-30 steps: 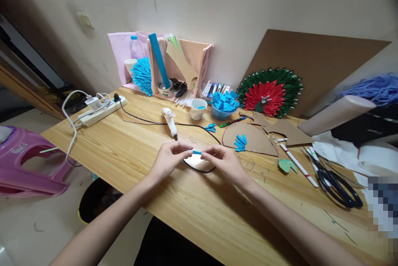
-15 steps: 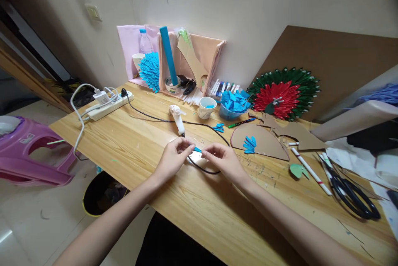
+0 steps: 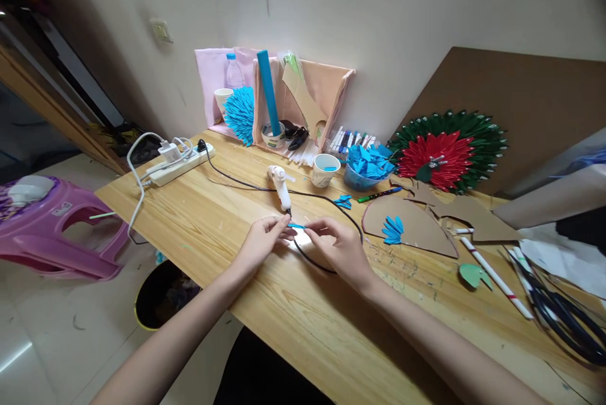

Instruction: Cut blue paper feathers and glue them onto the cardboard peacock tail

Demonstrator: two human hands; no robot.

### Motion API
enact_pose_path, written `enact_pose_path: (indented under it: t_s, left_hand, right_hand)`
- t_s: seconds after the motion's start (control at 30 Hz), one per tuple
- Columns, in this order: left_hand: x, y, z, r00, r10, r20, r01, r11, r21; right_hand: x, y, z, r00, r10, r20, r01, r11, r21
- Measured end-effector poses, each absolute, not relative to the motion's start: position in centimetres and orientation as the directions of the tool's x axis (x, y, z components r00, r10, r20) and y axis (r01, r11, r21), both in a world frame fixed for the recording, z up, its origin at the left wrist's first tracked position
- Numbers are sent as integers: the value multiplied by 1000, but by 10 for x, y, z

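Observation:
Over the wooden table (image 3: 199, 228), my left hand (image 3: 259, 241) and my right hand (image 3: 337, 246) pinch the two ends of a small blue paper strip (image 3: 297, 226). Both hands have their fingertips closed on it. Just beyond the strip lies a white glue gun (image 3: 280, 185), its tip pointing toward my hands, and its black cord (image 3: 331, 200) loops under my right hand. To the right, a half-round cardboard piece (image 3: 416, 228) carries a few blue paper petals (image 3: 392, 230).
A paper cup (image 3: 324, 169), a bowl of blue paper pieces (image 3: 367, 166), a green marker (image 3: 379, 194) and a power strip (image 3: 182, 162) sit further back. A red-green paper fan disc (image 3: 447, 149) leans at right. Scissors (image 3: 563, 316) lie far right. A bin (image 3: 158, 294) and pink stool (image 3: 52, 228) stand left.
The camera has shifted left and down, so everything sits further right in view. My hands stay pinched on the blue strip, now closer to the glue gun's tip.

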State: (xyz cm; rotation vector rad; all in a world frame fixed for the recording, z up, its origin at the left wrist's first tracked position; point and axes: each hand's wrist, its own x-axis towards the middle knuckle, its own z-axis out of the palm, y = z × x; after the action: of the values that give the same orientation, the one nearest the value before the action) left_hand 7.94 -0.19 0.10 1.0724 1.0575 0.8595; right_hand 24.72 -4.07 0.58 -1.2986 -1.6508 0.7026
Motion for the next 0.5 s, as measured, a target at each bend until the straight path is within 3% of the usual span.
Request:
enact_pose_path:
  t_s: [0.13, 0.23, 0.4, 0.5]
  left_hand:
    - [72, 0, 4, 254, 938, -236, -60, 259, 964]
    - [68, 1, 4, 210, 960, -183, -64, 201, 978]
    - [64, 2, 3, 137, 989, -59, -32, 64, 997]
    - [63, 2, 3, 127, 992, -22, -33, 27, 999]
  right_hand:
    - [243, -36, 6, -166, 886, 434, 535, 450, -715]
    - [238, -32, 7, -179, 887, 427, 515, 454, -727]
    - [230, -20, 4, -107, 983, 152, 372, 182, -910]
    - [226, -15, 1, -131, 990, 55, 274, 90, -957]
